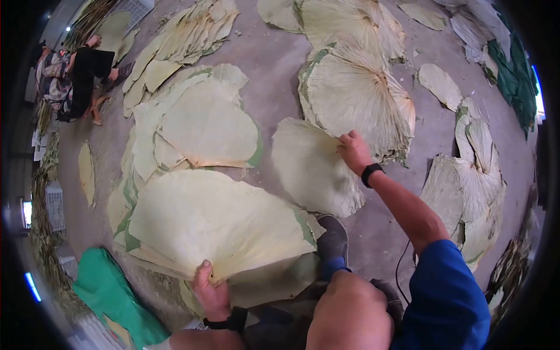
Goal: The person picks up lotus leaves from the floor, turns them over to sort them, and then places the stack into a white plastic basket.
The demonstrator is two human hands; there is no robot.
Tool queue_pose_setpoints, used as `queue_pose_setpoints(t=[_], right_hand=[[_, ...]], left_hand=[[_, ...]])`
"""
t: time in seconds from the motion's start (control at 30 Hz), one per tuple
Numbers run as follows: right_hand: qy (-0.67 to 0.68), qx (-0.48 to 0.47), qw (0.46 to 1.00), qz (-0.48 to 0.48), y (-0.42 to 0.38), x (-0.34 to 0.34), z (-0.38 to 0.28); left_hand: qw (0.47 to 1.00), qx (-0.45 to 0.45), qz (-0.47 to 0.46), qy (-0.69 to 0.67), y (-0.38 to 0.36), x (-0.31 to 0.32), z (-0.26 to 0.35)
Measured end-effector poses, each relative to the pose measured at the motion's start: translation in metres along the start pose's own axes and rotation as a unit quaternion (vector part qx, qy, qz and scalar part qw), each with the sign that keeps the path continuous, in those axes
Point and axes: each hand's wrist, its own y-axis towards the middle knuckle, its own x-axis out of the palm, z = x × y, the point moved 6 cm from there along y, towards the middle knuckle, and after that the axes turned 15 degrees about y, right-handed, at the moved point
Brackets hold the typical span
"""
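My left hand (213, 294) is closed on the narrow lower point of a big, pale, fan-shaped dried lotus leaf (204, 219), its thumb on top. Green edges of other leaves show around its sides. My right hand (354, 153) pinches the right edge of another dried lotus leaf (303, 163), which lies partly against the floor near my shoe. Just beyond that hand is a pile of wrinkled lotus leaves (356, 87) with brownish centres. Further up on the left, a stack of smoother leaves (207, 125) touches the one in my left hand.
More leaf stacks lie at the upper left (192, 35) and right (466, 186). Green cloth (111, 297) is at lower left, with dark green cloth (513, 76) at upper right. A person (76, 79) sits at the far left. A black cable (398, 271) runs beside my leg.
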Motion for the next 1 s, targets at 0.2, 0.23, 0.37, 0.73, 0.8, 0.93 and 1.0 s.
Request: queue_pose_setpoints(t=[0.2,0.23,0.37,0.73,0.8,0.93,1.0], right_hand=[[0.207,-0.182,0.961,0.039,-0.045,-0.054,-0.174],[0.204,-0.231,0.951,-0.005,-0.063,-0.046,-0.204],[0.342,-0.302,0.869,-0.192,-0.127,-0.007,-0.308],[0.291,-0.419,0.829,-0.228,-0.156,0.033,-0.336],[0.270,-0.407,0.841,-0.232,-0.150,0.033,-0.341],[0.300,-0.411,0.826,-0.241,-0.153,0.043,-0.347],[0.410,-0.333,0.807,-0.266,-0.151,0.053,-0.344]], left_hand=[[0.971,0.100,-0.016,0.217,-0.013,0.012,0.015],[0.970,0.104,-0.011,0.220,-0.013,0.010,0.011],[0.970,0.154,-0.023,0.185,0.000,0.008,-0.003],[0.997,0.060,-0.026,-0.030,-0.001,0.012,-0.003],[0.997,0.060,-0.032,-0.023,-0.005,0.019,0.004],[0.990,0.102,-0.066,0.070,-0.005,0.015,0.005],[0.989,0.084,-0.104,0.067,0.000,0.009,-0.005]])
